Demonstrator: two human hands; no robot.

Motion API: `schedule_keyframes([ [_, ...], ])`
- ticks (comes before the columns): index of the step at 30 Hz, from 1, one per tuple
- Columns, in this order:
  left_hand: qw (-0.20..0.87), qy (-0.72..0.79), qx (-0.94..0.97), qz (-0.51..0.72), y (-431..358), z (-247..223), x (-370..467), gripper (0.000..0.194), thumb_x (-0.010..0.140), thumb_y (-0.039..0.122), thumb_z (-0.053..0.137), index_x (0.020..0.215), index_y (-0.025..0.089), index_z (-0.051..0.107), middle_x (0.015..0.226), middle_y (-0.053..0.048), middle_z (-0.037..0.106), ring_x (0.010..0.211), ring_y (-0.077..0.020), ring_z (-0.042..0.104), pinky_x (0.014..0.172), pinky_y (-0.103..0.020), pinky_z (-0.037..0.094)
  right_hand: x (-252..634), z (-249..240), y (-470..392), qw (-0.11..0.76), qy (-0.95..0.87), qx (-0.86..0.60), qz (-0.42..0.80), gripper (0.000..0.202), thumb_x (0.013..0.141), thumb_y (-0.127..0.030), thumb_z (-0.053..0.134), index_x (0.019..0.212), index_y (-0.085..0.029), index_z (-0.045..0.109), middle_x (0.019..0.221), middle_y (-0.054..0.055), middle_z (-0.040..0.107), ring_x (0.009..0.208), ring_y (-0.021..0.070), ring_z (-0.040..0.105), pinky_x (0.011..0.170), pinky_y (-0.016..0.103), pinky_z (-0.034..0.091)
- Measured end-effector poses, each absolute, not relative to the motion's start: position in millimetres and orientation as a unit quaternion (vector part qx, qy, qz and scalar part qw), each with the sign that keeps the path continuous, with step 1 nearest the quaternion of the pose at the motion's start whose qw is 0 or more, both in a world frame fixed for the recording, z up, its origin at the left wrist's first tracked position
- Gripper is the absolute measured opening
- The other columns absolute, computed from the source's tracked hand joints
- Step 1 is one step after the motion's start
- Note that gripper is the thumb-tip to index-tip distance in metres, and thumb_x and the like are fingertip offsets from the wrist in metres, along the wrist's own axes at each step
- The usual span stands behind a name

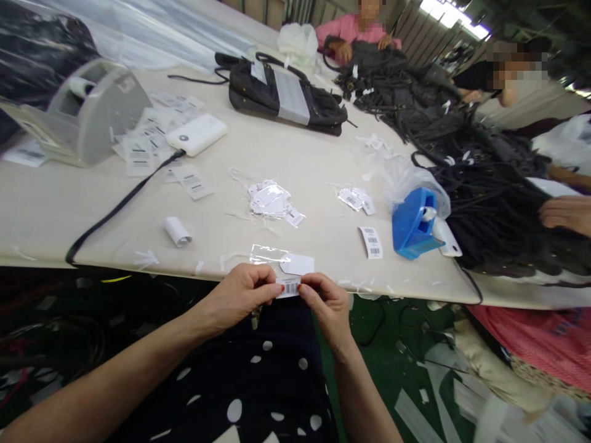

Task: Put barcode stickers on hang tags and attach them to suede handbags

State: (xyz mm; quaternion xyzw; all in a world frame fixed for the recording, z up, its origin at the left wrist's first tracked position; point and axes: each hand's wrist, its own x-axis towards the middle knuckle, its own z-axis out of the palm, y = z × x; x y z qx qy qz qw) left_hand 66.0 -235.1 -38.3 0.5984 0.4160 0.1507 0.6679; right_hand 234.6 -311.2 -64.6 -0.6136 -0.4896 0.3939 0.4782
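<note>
At the table's front edge, my left hand (249, 289) and my right hand (325, 303) pinch the two ends of a small white barcode label (289, 287) between thumbs and index fingers. Just beyond the label lies a blank white tag (298, 264), beside a clear plastic strip (265, 253). Farther in is a pile of white tags with strings (270, 200). A smaller group of barcode tags (355, 199) sits to its right. A strip of barcode labels (370, 242) lies near a blue tape dispenser (413, 224).
A grey dispenser (99, 114), a white power bank (197, 134) with a black cable, loose printed labels (138, 151) and a paper roll (177, 232) are on the left. A black bag (286, 98) lies farther back. Black bags (489, 209) heap up at right, near other people's hands.
</note>
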Motion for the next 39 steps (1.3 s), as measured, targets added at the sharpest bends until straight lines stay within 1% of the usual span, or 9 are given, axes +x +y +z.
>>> schedule_keyframes([
  [2, 0.631, 0.413, 0.644, 0.132, -235, -40, 67, 0.025, 0.075, 0.035, 0.053, 0.06, 0.015, 0.054, 0.053, 0.005, 0.049, 0.05, -0.0081, 0.042, 0.048, -0.02, 0.031, 232, -66, -310, 0.477, -0.468, -0.622, 0.409, 0.016, 0.077, -0.033, 0.061, 0.076, -0.018, 0.062, 0.064, -0.002, 0.057, 0.058, 0.0106, 0.049, 0.056, 0.023, 0.039],
  [4, 0.559, 0.434, 0.695, 0.127, -232, -44, 67, 0.025, 0.077, 0.036, 0.052, 0.063, 0.015, 0.057, 0.056, 0.003, 0.053, 0.054, -0.0102, 0.047, 0.051, -0.021, 0.035, 231, -69, -309, 0.483, -0.448, -0.643, 0.391, 0.017, 0.076, -0.034, 0.06, 0.073, -0.017, 0.061, 0.06, -0.003, 0.054, 0.056, 0.0099, 0.047, 0.055, 0.022, 0.037],
  [6, 0.451, 0.469, 0.744, 0.15, -229, -50, 66, 0.024, 0.078, 0.038, 0.053, 0.072, 0.016, 0.061, 0.062, 0.001, 0.059, 0.059, -0.0126, 0.052, 0.055, -0.023, 0.039, 234, -74, -307, 0.505, -0.413, -0.67, 0.355, 0.019, 0.076, -0.035, 0.059, 0.073, -0.017, 0.06, 0.059, -0.003, 0.052, 0.055, 0.0096, 0.045, 0.055, 0.022, 0.037],
  [8, 0.33, 0.465, 0.797, 0.201, -226, -59, 66, 0.022, 0.082, 0.034, 0.049, 0.081, 0.017, 0.062, 0.073, -0.002, 0.063, 0.068, -0.0148, 0.055, 0.063, -0.025, 0.042, 240, -81, -304, 0.524, -0.373, -0.69, 0.332, 0.02, 0.076, -0.037, 0.059, 0.074, -0.016, 0.06, 0.059, -0.004, 0.051, 0.055, 0.0091, 0.044, 0.055, 0.022, 0.036],
  [11, 0.196, 0.32, 0.888, 0.264, -222, -75, 71, 0.021, 0.087, 0.019, 0.041, 0.086, 0.016, 0.061, 0.09, -0.006, 0.064, 0.082, -0.0161, 0.055, 0.075, -0.028, 0.043, 251, -91, -296, 0.521, -0.352, -0.701, 0.335, 0.023, 0.075, -0.039, 0.059, 0.074, -0.016, 0.06, 0.058, -0.004, 0.05, 0.053, 0.0087, 0.041, 0.053, 0.022, 0.035],
  [14, 0.122, 0.197, 0.939, 0.255, -218, -90, 79, 0.022, 0.086, 0.012, 0.039, 0.09, 0.016, 0.06, 0.096, -0.008, 0.063, 0.084, -0.0169, 0.052, 0.077, -0.03, 0.042, 257, -96, -287, 0.49, -0.371, -0.713, 0.339, 0.025, 0.074, -0.04, 0.058, 0.07, -0.015, 0.059, 0.057, -0.003, 0.05, 0.053, 0.0096, 0.042, 0.053, 0.022, 0.035],
  [21, 0.1, 0.189, 0.946, 0.245, -210, -113, 82, 0.021, 0.085, 0.012, 0.039, 0.088, 0.016, 0.059, 0.085, -0.008, 0.062, 0.085, -0.0183, 0.05, 0.073, -0.032, 0.041, 254, -99, -278, 0.442, -0.406, -0.728, 0.331, 0.025, 0.073, -0.04, 0.056, 0.066, -0.015, 0.059, 0.057, -0.001, 0.055, 0.055, 0.0116, 0.046, 0.054, 0.023, 0.037],
  [33, 0.099, 0.199, 0.942, 0.25, -212, -115, 82, 0.019, 0.086, 0.014, 0.041, 0.089, 0.017, 0.06, 0.088, -0.007, 0.062, 0.086, -0.0187, 0.049, 0.075, -0.032, 0.038, 256, -101, -274, 0.421, -0.411, -0.738, 0.332, 0.025, 0.07, -0.04, 0.056, 0.065, -0.016, 0.061, 0.058, 0.0, 0.058, 0.055, 0.0126, 0.05, 0.053, 0.023, 0.038],
  [39, 0.104, 0.206, 0.944, 0.234, -213, -117, 81, 0.018, 0.085, 0.014, 0.042, 0.091, 0.015, 0.059, 0.095, -0.007, 0.062, 0.088, -0.0199, 0.047, 0.076, -0.034, 0.038, 259, -105, -273, 0.404, -0.425, -0.745, 0.32, 0.026, 0.071, -0.041, 0.056, 0.066, -0.016, 0.062, 0.058, 0.0, 0.06, 0.055, 0.013, 0.052, 0.051, 0.023, 0.038],
])
